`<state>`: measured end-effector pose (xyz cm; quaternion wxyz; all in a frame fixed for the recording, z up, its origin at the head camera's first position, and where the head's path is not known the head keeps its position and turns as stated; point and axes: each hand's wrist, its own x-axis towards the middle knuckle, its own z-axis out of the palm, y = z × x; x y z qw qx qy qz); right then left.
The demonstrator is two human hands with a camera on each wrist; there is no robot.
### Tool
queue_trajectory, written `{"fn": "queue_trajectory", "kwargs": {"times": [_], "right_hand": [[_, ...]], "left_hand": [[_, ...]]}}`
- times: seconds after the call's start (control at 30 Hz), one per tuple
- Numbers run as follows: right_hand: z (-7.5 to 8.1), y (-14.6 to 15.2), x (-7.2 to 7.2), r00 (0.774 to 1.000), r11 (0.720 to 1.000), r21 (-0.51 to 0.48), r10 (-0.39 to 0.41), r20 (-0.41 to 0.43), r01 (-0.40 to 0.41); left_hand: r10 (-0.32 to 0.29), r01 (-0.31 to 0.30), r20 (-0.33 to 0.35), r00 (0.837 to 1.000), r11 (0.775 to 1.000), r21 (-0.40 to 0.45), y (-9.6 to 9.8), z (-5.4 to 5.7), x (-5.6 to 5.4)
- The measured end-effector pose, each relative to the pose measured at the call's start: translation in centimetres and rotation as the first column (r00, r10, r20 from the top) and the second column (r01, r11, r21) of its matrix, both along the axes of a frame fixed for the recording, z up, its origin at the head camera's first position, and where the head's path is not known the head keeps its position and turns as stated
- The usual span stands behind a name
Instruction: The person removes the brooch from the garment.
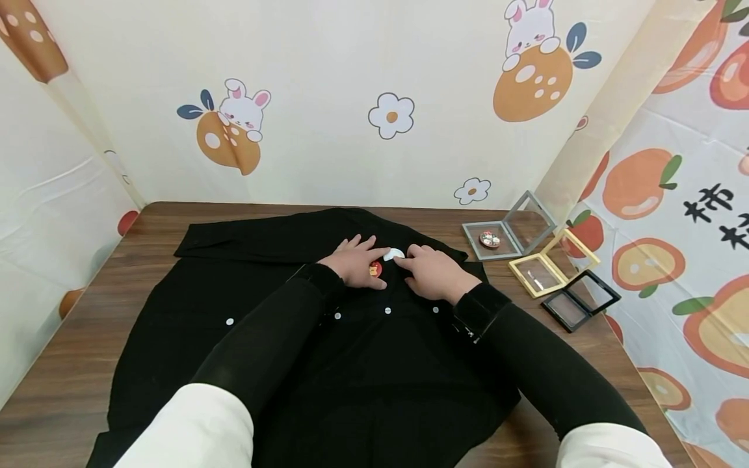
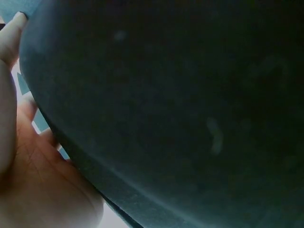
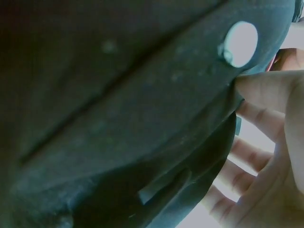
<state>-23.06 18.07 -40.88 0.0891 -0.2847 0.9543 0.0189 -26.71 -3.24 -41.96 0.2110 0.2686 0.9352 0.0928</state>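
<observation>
A black buttoned shirt lies spread over the wooden table. On its upper part, a small white piece sits beside a round red badge. My left hand rests on the cloth with fingers spread, its index fingertip at the white piece's left side and its thumb below the badge. From the other side, the index finger of my right hand touches the white piece. In the right wrist view, the thumb presses the black fabric below a white button. Dark cloth fills most of the left wrist view.
At the table's right edge stand three opened hinged cases: a grey one with a round badge inside, a yellow one holding a small item, and a black one. Patterned curtains surround the table.
</observation>
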Motion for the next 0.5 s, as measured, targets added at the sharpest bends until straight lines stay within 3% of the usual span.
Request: {"fn": "queue_trajectory", "kwargs": {"times": [0.5], "right_hand": [[-0.09,0.04,-0.13,1.0,1.0,-0.013,0.006,-0.004,-0.007]], "left_hand": [[0.013,-0.013,0.021,1.0,1.0,0.007,0.0,0.05,-0.11]]}}
